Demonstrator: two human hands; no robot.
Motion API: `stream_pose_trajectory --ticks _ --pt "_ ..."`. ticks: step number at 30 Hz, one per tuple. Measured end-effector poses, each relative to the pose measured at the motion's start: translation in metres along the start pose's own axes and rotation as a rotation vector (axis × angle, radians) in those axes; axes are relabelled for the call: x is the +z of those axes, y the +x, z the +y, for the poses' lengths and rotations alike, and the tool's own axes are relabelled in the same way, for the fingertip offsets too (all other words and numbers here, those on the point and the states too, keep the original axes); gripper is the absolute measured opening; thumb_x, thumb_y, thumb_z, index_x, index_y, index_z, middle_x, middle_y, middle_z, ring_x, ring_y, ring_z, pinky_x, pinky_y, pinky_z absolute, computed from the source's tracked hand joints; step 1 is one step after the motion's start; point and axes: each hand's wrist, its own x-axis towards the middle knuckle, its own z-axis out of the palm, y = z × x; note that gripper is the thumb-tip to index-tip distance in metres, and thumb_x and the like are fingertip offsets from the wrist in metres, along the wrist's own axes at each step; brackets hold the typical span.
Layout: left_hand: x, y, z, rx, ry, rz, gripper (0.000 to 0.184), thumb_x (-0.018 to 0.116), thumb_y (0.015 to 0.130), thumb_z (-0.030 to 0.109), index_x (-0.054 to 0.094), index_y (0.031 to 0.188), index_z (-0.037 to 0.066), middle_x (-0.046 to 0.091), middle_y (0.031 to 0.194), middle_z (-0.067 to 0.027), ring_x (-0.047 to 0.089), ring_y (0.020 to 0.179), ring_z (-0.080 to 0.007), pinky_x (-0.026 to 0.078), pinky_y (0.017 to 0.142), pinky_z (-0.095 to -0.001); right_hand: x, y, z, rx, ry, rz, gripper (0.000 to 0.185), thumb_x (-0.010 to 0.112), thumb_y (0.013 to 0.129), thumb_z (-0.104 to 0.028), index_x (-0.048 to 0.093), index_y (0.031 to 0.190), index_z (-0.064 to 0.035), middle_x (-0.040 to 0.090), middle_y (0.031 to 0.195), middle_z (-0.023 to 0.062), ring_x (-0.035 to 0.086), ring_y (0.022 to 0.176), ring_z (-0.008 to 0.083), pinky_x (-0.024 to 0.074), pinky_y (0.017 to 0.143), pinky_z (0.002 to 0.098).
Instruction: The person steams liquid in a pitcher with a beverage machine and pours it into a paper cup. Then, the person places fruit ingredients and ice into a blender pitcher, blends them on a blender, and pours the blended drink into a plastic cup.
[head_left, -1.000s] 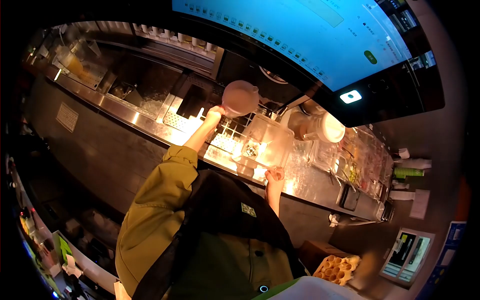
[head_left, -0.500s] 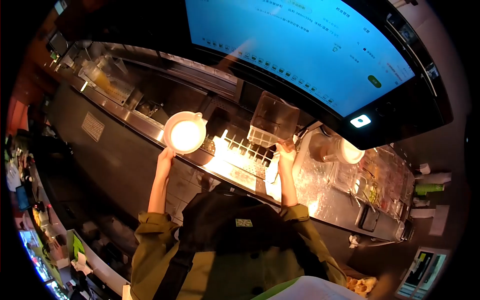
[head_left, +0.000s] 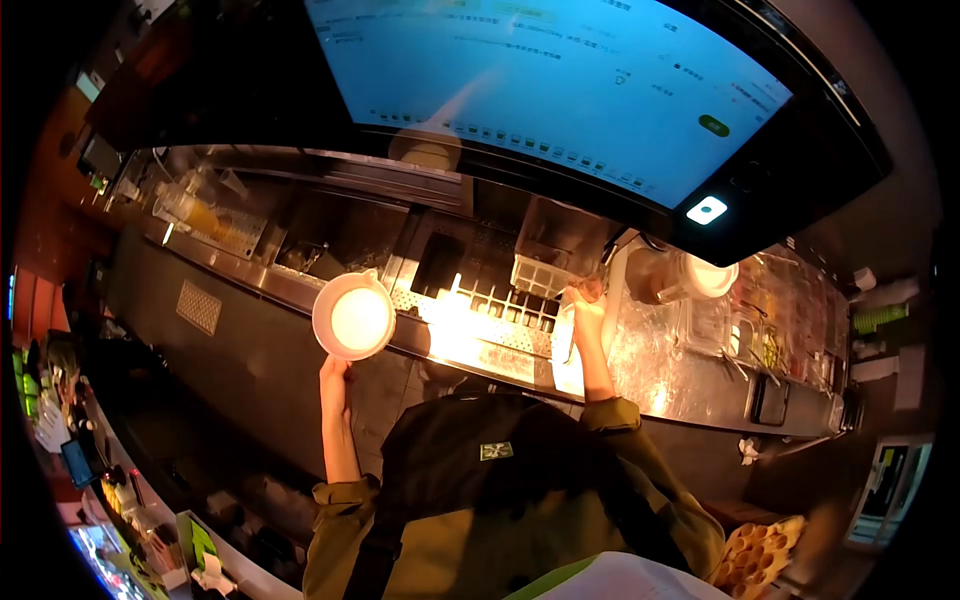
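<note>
My left hand (head_left: 336,374) is closed on the handle of a white measuring jug (head_left: 324,318), held over the front edge of the counter. Its spout points away from me, and glare hides the inside. My right hand (head_left: 588,302) has curled fingers by the lower right corner of a clear plastic bin (head_left: 562,238). What those fingers grip is hidden. A pale, overexposed object (head_left: 564,335) lies just under this hand. To the left of it, a slotted rack (head_left: 500,308) is set into the counter.
A large lit screen (head_left: 560,90) overhangs the back of the counter. On the right stand a white-lidded container (head_left: 708,278), clear tubs (head_left: 702,325) and a dark phone-like device (head_left: 768,398). A sink-like recess (head_left: 330,235) and a yellowish pitcher (head_left: 190,210) are to the left.
My left hand has drawn the jug back towards me and slightly left, off the rack area. My right hand stays by the bin's corner. The whole view has shifted a little.
</note>
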Motion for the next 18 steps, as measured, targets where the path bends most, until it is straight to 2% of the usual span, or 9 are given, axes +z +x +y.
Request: stream_pose_trajectory --ticks 3,4,6,8,9,11,13,16,18 --pt "0.005 -0.001 -0.002 -0.008 -0.024 -0.044 0.017 0.044 0.087 0.017 0.049 0.072 0.011 0.04 0.065 0.006 0.033 0.058 -0.0054 0.028 0.054 -0.0202 -0.003 0.003 -0.017 0.056 -0.153 -0.15 0.042 0.063 0.073 -0.002 0.044 0.11 0.0011 0.055 0.097 0.0109 0.057 0.073 0.0155 0.0446 0.044 0.0219" --pt "0.01 -0.003 -0.001 -0.015 -0.019 -0.046 0.018 0.043 0.088 0.018 0.049 0.072 0.011 0.04 0.065 0.006 0.033 0.058 -0.0054 0.027 0.053 -0.0202 -0.003 0.005 -0.019 -0.132 -0.228 -0.216 0.045 0.064 0.072 -0.004 0.045 0.113 -0.0017 0.051 0.102 0.0124 0.055 0.084 0.0195 0.0477 0.054 0.0265" --pt "0.015 -0.003 0.0 -0.046 -0.016 -0.047 0.02 0.043 0.088 0.02 0.048 0.071 0.011 0.04 0.064 0.0059 0.033 0.056 -0.0057 0.027 0.052 -0.0202 -0.025 0.006 -0.033 -0.546 -0.88 0.009 0.043 0.063 0.07 -0.006 0.047 0.111 -0.0038 0.049 0.101 0.0144 0.052 0.088 0.0223 0.0463 0.062 0.0306" --pt "0.02 -0.002 0.0 -0.043 -0.057 -0.068 0.018 0.043 0.087 0.017 0.048 0.071 0.011 0.041 0.064 0.0055 0.034 0.055 -0.0054 0.027 0.051 -0.0197 -0.008 -0.022 -0.132 -0.955 -1.005 0.104 0.041 0.062 0.069 -0.008 0.051 0.108 -0.004 0.045 0.096 0.0141 0.048 0.085 0.025 0.0426 0.067 0.0328" --pt "0.022 -0.003 0.001 -0.057 -0.072 -0.062 0.015 0.043 0.085 0.012 0.048 0.071 0.011 0.043 0.065 0.005 0.034 0.055 -0.0053 0.027 0.052 -0.0192 0.009 -0.041 -0.195 -1.149 -0.799 0.07 0.04 0.062 0.068 -0.009 0.053 0.107 -0.003 0.042 0.091 0.0127 0.045 0.081 0.0264 0.0395 0.068 0.033" --pt "0.018 0.001 -0.004 -0.068 -0.068 -0.101 0.018 0.044 0.087 0.018 0.048 0.072 0.011 0.042 0.065 0.0054 0.035 0.056 -0.0054 0.028 0.052 -0.0196 0.026 -0.053 -0.259 -1.539 -0.816 0.299 0.039 0.06 0.066 -0.014 0.06 0.104 -0.0083 0.036 0.091 0.0081 0.037 0.081 0.0222 0.0352 0.071 0.0337" --pt "0.019 0.004 -0.008 -0.072 -0.074 -0.124 0.019 0.045 0.088 0.02 0.049 0.073 0.011 0.042 0.065 0.0056 0.035 0.056 -0.0055 0.03 0.053 -0.0199 0.044 -0.062 -0.309 -1.592 -0.972 0.425 0.039 0.057 0.068 -0.014 0.06 0.106 -0.0107 0.032 0.092 0.0062 0.031 0.088 0.0188 0.0263 0.08 0.0287" --pt "0.018 0.006 -0.01 -0.063 -0.099 -0.136 0.017 0.045 0.088 0.018 0.05 0.074 0.01 0.042 0.066 0.0053 0.035 0.058 -0.0057 0.031 0.055 -0.0208 0.055 -0.054 -0.328 -1.489 -1.098 0.521 0.039 0.058 0.066 -0.017 0.062 0.105 -0.0169 0.032 0.095 0.0073 0.027 0.093 0.0189 0.0252 0.082 0.0298" --pt "0.015 0.006 -0.012 -0.044 -0.099 -0.143 0.016 0.045 0.088 0.018 0.05 0.075 0.01 0.042 0.066 0.0054 0.035 0.058 -0.0057 0.031 0.055 -0.0207 0.054 -0.053 -0.328 -1.502 -1.019 0.491 0.04 0.058 0.065 -0.018 0.062 0.105 -0.0165 0.031 0.095 0.0073 0.027 0.094 0.0188 0.0254 0.083 0.0298"
